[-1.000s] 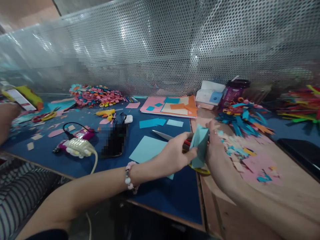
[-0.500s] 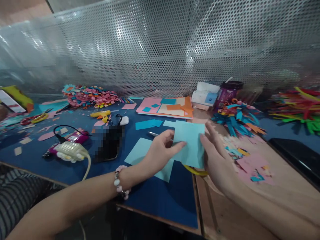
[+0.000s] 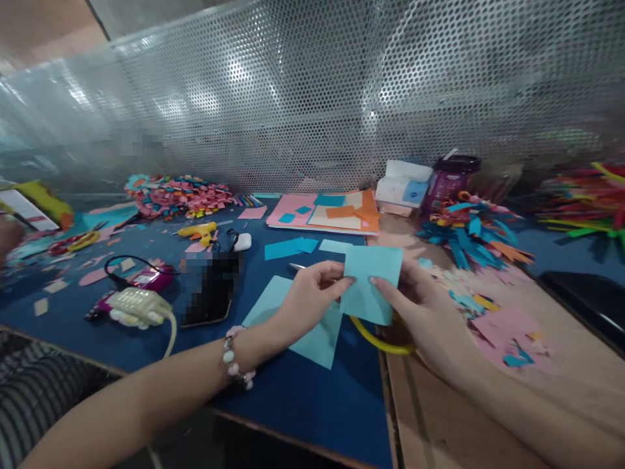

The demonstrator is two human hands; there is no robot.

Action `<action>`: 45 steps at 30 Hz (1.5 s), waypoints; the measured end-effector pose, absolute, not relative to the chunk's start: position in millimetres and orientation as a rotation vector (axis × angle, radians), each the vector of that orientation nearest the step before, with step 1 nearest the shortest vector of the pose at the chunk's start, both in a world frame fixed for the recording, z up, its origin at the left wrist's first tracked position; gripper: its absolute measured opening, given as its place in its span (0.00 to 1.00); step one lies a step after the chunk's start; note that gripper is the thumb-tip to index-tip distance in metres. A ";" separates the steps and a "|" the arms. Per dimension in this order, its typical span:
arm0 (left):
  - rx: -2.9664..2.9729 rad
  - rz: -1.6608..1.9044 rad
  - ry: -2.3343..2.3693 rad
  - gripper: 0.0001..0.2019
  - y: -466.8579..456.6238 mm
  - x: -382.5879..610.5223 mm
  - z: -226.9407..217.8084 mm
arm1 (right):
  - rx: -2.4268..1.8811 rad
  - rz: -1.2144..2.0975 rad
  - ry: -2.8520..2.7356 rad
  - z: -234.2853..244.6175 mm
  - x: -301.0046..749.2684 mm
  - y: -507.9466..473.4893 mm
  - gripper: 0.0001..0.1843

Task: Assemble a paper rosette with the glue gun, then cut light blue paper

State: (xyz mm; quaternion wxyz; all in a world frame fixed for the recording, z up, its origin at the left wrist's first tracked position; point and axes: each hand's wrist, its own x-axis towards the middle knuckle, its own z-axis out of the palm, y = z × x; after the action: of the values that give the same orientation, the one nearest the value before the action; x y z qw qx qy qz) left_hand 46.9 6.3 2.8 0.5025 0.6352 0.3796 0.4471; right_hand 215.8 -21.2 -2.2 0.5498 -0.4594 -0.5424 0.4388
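Note:
A small light-blue sheet of paper (image 3: 372,273) is held up between my hands, above the table. My left hand (image 3: 319,290) pinches its left edge with thumb and fingers. On the other side, my right hand (image 3: 417,296) grips it, thumb on the front and fingers behind. Below lies a larger light-blue sheet (image 3: 317,342) on the blue table top, partly hidden by my left hand. A yellow ring-shaped handle (image 3: 381,342) shows beneath the held paper; the rest of it is hidden. The tip of a silver pointed tool (image 3: 295,266) shows behind my left hand.
Pink and orange sheets (image 3: 288,203) are stacked at the back. Left are a yellow glue gun (image 3: 198,231), a black phone (image 3: 215,293) and a corded plug strip (image 3: 139,305). Blue paper strips (image 3: 459,238), a purple cup (image 3: 452,182) and paper scraps (image 3: 505,329) lie right. Perforated metal stands behind.
My right hand has gone from fingers flat along the paper's right edge to gripping it with the thumb in front. More of the yellow ring shows below.

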 end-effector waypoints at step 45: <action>1.569 1.059 0.961 0.12 2.4 48.8 3.3 | -1.097 0.963 -1.241 -3.2 212.2 -23.8 0.19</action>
State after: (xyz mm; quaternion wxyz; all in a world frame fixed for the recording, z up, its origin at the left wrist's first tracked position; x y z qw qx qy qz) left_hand 48.8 2.4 3.3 0.4874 0.6452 0.3954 0.4356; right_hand 212.2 -23.8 -3.2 0.5751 -0.4685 -0.5299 0.4111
